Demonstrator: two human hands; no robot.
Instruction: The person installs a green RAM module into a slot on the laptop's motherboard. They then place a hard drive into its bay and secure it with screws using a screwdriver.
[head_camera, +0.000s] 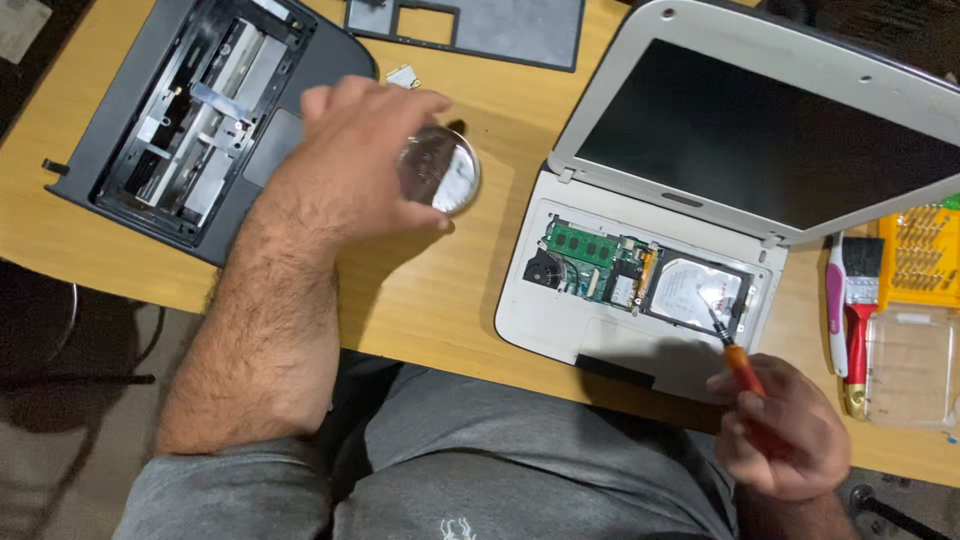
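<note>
Left hand (365, 160) is stretched out over the wooden table (440, 300), forearm angled up from the lap, fingers curled around a small round clear container (440, 170) held just above the tabletop, between the dark laptop shell (130, 90) and the white laptop (640, 300). Right hand (780, 425) sits low near the table edge, closed on an orange-handled screwdriver (735, 355) with its tip touching the silver hard drive (695, 290) in the white laptop's opened base. A brush (860, 300) and yellow bit set (925, 255) lie just right of it.
</note>
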